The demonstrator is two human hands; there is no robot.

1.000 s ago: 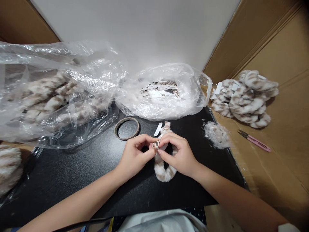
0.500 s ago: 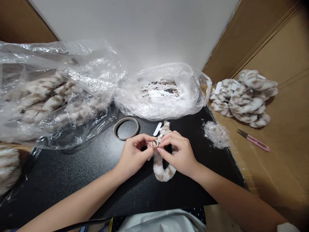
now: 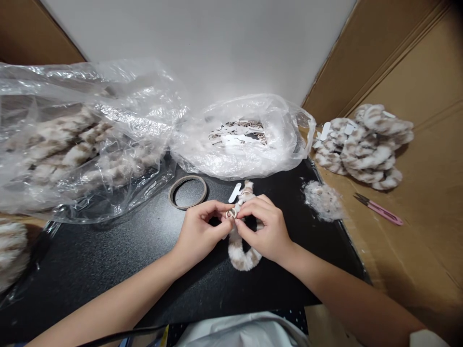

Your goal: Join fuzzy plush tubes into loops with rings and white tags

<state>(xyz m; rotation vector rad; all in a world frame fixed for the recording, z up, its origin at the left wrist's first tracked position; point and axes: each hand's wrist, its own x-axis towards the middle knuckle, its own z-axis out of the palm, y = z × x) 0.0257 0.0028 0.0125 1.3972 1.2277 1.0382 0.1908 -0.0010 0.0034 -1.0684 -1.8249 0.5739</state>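
Note:
A fluffy white-and-brown strap (image 3: 243, 260) lies curved in a loop on the black tabletop, partly under my hands. My left hand (image 3: 206, 226) pinches a small beige ring clasp (image 3: 231, 213) between thumb and index finger. From the other side, my right hand (image 3: 265, 229) meets it, thumb and fingertips closed on the clasp or the strap end beside it; the fingers hide the exact grip. A white plastic tab (image 3: 235, 193) sticks out just above the hands, next to the strap's upper end.
Behind my hands stands a clear plastic bag (image 3: 246, 166) of tabs and clasps. A larger bag (image 3: 144, 115) of fluffy straps is at left. A tape roll (image 3: 170, 195), a fluff clump (image 3: 323, 201), pink-handled snips (image 3: 378, 209) and a strap pile (image 3: 372, 149) lie around.
My hands keep hold of the clasp in nearly the same place, with only slight finger movement. The whole view has shifted a little.

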